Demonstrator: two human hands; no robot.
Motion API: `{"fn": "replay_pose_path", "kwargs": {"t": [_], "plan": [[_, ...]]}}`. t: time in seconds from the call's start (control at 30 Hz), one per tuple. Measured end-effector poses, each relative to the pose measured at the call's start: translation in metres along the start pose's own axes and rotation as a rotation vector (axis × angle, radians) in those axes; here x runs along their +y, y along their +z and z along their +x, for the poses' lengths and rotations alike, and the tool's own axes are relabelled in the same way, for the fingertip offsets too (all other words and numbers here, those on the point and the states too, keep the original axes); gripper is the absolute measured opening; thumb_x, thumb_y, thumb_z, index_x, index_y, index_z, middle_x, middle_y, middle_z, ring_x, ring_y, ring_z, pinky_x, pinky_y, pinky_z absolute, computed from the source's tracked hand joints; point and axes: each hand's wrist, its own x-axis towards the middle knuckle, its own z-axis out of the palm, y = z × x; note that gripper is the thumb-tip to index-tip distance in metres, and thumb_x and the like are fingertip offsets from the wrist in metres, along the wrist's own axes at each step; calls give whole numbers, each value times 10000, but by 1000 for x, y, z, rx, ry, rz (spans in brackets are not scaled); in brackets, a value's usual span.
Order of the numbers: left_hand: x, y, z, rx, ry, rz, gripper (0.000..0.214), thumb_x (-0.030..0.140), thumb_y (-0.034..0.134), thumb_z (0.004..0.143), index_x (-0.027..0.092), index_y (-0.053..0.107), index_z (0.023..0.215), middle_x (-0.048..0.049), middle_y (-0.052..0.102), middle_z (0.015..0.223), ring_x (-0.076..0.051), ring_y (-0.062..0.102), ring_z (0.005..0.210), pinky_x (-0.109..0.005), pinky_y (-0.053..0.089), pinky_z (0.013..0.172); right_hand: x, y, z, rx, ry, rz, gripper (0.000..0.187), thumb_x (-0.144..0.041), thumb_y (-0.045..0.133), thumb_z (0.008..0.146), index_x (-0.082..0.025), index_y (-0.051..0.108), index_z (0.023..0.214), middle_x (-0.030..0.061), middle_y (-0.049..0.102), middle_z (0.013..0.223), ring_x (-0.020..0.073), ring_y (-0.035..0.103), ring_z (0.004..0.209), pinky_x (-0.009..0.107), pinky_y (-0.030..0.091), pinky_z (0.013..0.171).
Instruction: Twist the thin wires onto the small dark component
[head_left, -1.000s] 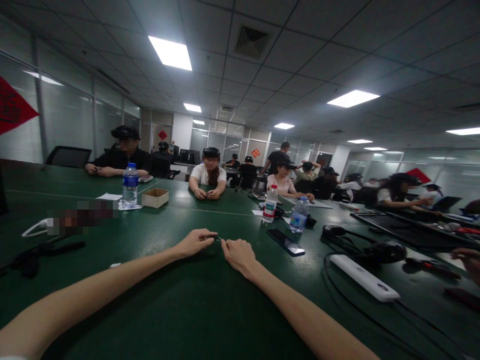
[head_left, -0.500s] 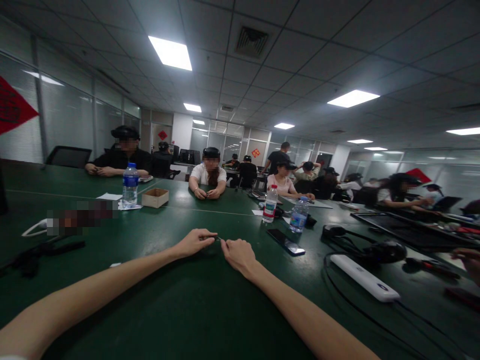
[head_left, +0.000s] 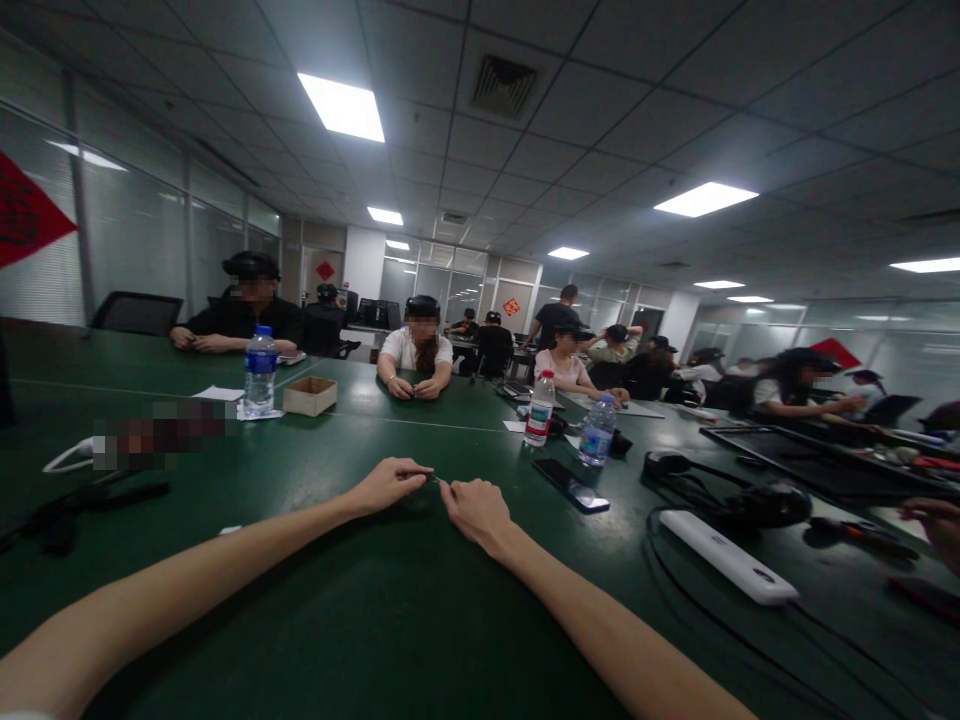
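Both my arms stretch out over the green table (head_left: 337, 620). My left hand (head_left: 390, 482) and my right hand (head_left: 474, 508) meet near the table's middle, fingers pinched together. Between the two sets of fingertips runs a tiny dark thin object (head_left: 437, 480), too small to name. Both hands rest on or just above the tabletop.
A black phone (head_left: 571, 485), two water bottles (head_left: 540, 408) (head_left: 598, 430), a white power strip (head_left: 729, 556) with cables and black headsets (head_left: 765, 500) lie to the right. Another bottle (head_left: 259, 372) and a cardboard box (head_left: 310, 395) stand far left. Several people sit around the table.
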Motion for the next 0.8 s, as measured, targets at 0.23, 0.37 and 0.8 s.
{"fn": "replay_pose_path", "kwargs": {"t": [0.23, 0.37, 0.8], "plan": [[1, 2, 0, -7, -42, 5, 468, 460, 538, 791, 166, 629, 1144, -59, 655, 957, -145, 556, 752, -234, 432, 688, -2, -4, -1, -22, 16, -23, 744, -559, 70, 943, -167, 703, 930, 138, 698, 907, 198, 658, 770, 295, 446, 710], [2, 6, 0, -35, -84, -1, 509, 430, 572, 757, 140, 600, 1174, -47, 660, 853, -127, 538, 662, -212, 413, 598, -4, -6, -2, -39, 11, -29, 717, -555, 88, 946, -177, 697, 964, 132, 696, 931, 193, 655, 803, 296, 440, 749], [16, 5, -3, -41, -44, 49, 437, 393, 569, 745, 138, 619, 1096, -44, 647, 891, -122, 541, 687, -214, 439, 631, -6, -9, -1, -25, -59, -84, 685, -543, 97, 951, -179, 678, 957, 115, 693, 905, 177, 651, 754, 279, 444, 701]]}}
